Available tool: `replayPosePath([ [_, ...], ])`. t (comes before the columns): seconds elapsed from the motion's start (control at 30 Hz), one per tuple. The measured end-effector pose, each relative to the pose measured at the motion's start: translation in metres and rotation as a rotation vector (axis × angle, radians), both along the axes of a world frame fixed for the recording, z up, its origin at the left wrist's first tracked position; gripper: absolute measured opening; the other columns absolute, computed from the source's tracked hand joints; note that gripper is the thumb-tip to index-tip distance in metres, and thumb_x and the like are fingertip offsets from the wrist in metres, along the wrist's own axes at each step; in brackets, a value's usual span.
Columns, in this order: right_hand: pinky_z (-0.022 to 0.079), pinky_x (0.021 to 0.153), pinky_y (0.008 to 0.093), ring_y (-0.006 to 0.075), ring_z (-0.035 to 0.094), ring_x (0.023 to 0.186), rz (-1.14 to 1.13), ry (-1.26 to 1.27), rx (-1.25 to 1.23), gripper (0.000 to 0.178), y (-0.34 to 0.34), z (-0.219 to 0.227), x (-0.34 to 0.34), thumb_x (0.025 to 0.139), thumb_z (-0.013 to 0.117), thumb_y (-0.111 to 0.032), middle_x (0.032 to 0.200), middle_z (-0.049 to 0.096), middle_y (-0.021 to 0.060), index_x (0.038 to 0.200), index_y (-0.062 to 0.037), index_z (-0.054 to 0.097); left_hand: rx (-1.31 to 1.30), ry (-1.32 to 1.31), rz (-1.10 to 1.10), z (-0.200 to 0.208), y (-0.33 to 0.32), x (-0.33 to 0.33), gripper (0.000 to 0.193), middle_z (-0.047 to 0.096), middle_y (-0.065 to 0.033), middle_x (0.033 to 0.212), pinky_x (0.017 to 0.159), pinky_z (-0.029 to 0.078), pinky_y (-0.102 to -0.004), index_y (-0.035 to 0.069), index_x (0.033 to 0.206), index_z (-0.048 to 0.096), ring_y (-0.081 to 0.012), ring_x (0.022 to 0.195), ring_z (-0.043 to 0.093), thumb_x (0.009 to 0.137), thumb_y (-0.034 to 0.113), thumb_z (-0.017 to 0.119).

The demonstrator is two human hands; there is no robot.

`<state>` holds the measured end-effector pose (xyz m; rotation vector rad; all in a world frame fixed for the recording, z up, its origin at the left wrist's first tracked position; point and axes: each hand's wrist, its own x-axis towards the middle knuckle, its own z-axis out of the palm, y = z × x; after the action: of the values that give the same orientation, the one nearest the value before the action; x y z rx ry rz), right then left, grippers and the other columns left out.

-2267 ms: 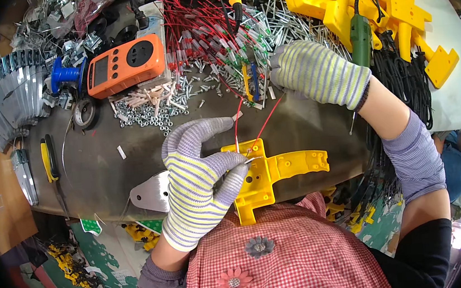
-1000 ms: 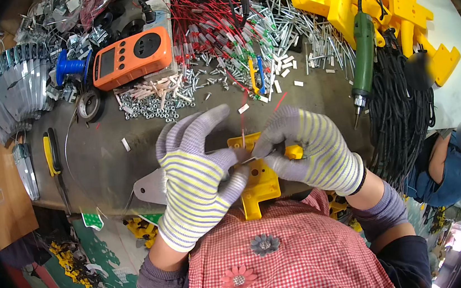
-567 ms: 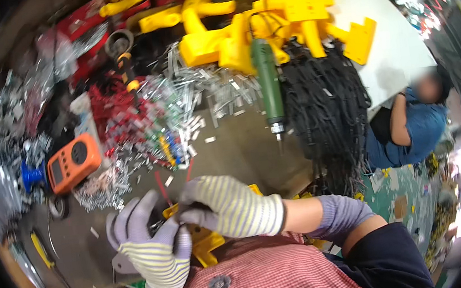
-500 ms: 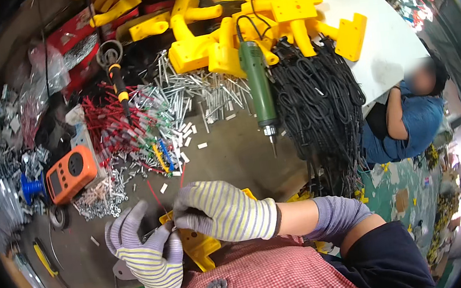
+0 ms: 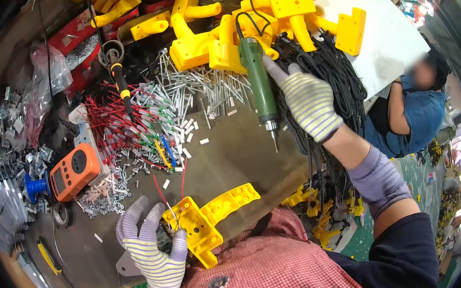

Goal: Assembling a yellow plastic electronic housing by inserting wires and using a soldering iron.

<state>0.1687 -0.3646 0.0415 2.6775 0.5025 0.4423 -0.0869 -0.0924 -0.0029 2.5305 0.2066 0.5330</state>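
Observation:
At the near table edge, my left hand (image 5: 154, 247), in a striped knit glove, grips the left end of a yellow plastic housing half (image 5: 203, 231). Its open inner side faces up, and its handle part points to the right. Two thin red wires (image 5: 183, 182) rise from its left end, beside the thumb. My right hand (image 5: 309, 99), gloved alike, is stretched out with fingers apart just right of the green electric screwdriver (image 5: 259, 79). That screwdriver hangs from a black cord with its bit pointing down. I cannot tell whether the fingertips touch it.
Black cable bundles (image 5: 324, 72) lie under and beyond my right hand. Yellow housings (image 5: 192, 47) are heaped at the back. Long screws (image 5: 225, 91), red-wired parts (image 5: 118, 122) and an orange meter (image 5: 76, 170) lie left. Another person (image 5: 421, 112) sits at the right.
My right hand has left the yellow housing and moved up and right to the screwdriver, its fingers now stretched out. My left hand stays at the housing, which now shows more fully.

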Motion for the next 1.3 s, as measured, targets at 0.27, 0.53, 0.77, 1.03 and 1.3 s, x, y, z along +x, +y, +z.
replayPosePath([
  [0.27, 0.048, 0.068, 0.0294, 0.0138, 0.057, 0.069, 0.064, 0.287, 0.741, 0.039, -0.072, 0.086, 0.022, 0.075, 0.066, -0.016, 0.075, 0.059, 0.0051, 0.113, -0.0078, 0.072, 0.008, -0.053, -0.02, 0.004, 0.027, -0.031, 0.054, 0.058, -0.0162, 0.127, 0.102, 0.039, -0.0518, 0.007, 0.119, 0.064, -0.039, 0.115, 0.051, 0.076, 0.038, 0.073],
  [0.53, 0.036, 0.063, 0.0192, 0.0038, 0.046, 0.068, 0.354, 0.568, 1.444, 0.043, -0.011, 0.113, -0.023, 0.08, 0.064, -0.017, 0.075, 0.05, -0.0061, 0.12, -0.0005, 0.067, 0.183, 0.214, -0.157, 0.014, 0.029, -0.034, 0.091, 0.058, -0.0111, 0.126, 0.1, 0.038, -0.0514, 0.007, 0.132, 0.058, -0.0336, 0.116, 0.052, 0.059, 0.058, 0.078],
  [0.77, 0.044, 0.062, 0.0254, 0.0078, 0.05, 0.067, 0.401, 0.434, 1.31, 0.04, 0.073, 0.002, 0.006, 0.086, 0.069, -0.006, 0.072, 0.053, -0.0019, 0.126, -0.0028, 0.062, 0.123, 0.224, -0.266, 0.007, 0.04, -0.029, 0.09, 0.057, -0.0102, 0.125, 0.099, 0.038, -0.0499, 0.01, 0.136, 0.057, -0.0321, 0.114, 0.053, 0.059, 0.048, 0.081],
  [1.03, 0.048, 0.061, 0.0318, 0.0205, 0.056, 0.068, 0.494, -0.003, 0.865, 0.058, 0.057, -0.037, -0.032, 0.082, 0.075, -0.01, 0.089, 0.06, 0.0084, 0.136, -0.0078, 0.055, -0.202, -0.021, 0.24, 0.001, 0.081, -0.033, 0.026, 0.068, -0.0136, 0.096, 0.082, 0.053, -0.0377, 0.004, 0.103, 0.071, -0.0281, 0.087, 0.066, 0.079, 0.011, 0.076],
  [1.3, 0.055, 0.071, 0.0345, 0.0198, 0.066, 0.087, 1.252, 0.568, 0.557, 0.028, 0.053, -0.014, -0.126, 0.074, 0.073, -0.019, 0.094, 0.063, 0.0023, 0.101, -0.0151, 0.071, 0.289, -0.076, 0.249, -0.009, 0.108, 0.016, 0.016, 0.072, -0.013, 0.092, 0.082, 0.054, -0.0412, 0.008, 0.095, 0.071, -0.0328, 0.091, 0.068, 0.079, 0.01, 0.076],
])
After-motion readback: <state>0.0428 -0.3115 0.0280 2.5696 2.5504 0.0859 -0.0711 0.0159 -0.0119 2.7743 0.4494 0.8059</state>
